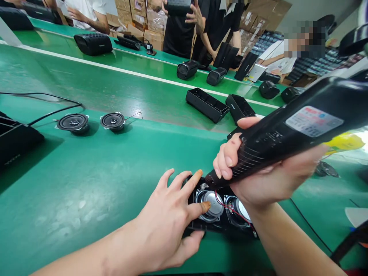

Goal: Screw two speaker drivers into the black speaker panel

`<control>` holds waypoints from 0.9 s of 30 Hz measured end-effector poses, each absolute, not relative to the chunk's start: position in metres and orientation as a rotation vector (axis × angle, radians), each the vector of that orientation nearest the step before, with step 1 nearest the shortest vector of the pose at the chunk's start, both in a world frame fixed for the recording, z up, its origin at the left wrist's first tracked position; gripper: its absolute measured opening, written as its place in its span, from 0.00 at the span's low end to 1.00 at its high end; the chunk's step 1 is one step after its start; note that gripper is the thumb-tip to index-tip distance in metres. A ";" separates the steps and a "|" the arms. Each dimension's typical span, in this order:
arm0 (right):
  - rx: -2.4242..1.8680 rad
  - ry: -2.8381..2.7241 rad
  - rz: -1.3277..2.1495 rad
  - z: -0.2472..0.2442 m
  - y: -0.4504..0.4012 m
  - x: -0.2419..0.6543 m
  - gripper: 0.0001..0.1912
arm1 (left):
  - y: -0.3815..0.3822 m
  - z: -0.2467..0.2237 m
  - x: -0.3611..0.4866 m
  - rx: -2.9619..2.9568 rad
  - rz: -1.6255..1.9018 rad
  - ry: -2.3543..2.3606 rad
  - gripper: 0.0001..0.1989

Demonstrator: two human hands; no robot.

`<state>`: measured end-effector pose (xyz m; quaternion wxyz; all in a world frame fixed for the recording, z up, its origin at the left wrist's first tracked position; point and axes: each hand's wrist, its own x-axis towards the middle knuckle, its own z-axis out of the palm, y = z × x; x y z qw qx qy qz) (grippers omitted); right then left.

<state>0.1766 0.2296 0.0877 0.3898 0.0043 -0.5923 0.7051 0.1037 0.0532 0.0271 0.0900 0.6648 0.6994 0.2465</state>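
Observation:
My right hand is wrapped round a black electric screwdriver, tilted down to the left. Its tip meets the upper left corner of a black speaker housing on the green bench. Two round speaker drivers sit in this housing, the left driver and the right driver, with their metal backs up and red and black wires across them. My left hand grips the housing's left end, its thumb at the near edge and its other fingers spread over the far edge and the left driver. The screw under the bit is hidden.
Two loose speaker drivers, one and another, lie at the left near a black housing with a cable. An open black shell stands ahead. Finished-looking speakers line a conveyor; several people stand beyond it.

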 end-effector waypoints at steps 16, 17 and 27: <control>-0.012 -1.500 1.767 0.086 0.228 0.175 0.37 | 0.053 0.026 0.102 1.963 0.737 2.046 0.25; -0.006 -1.503 1.769 0.085 0.228 0.175 0.37 | 0.054 0.025 0.102 1.963 0.744 2.045 0.25; -0.012 -1.507 1.812 0.081 0.224 0.173 0.37 | 0.052 0.027 0.102 1.954 0.735 2.045 0.25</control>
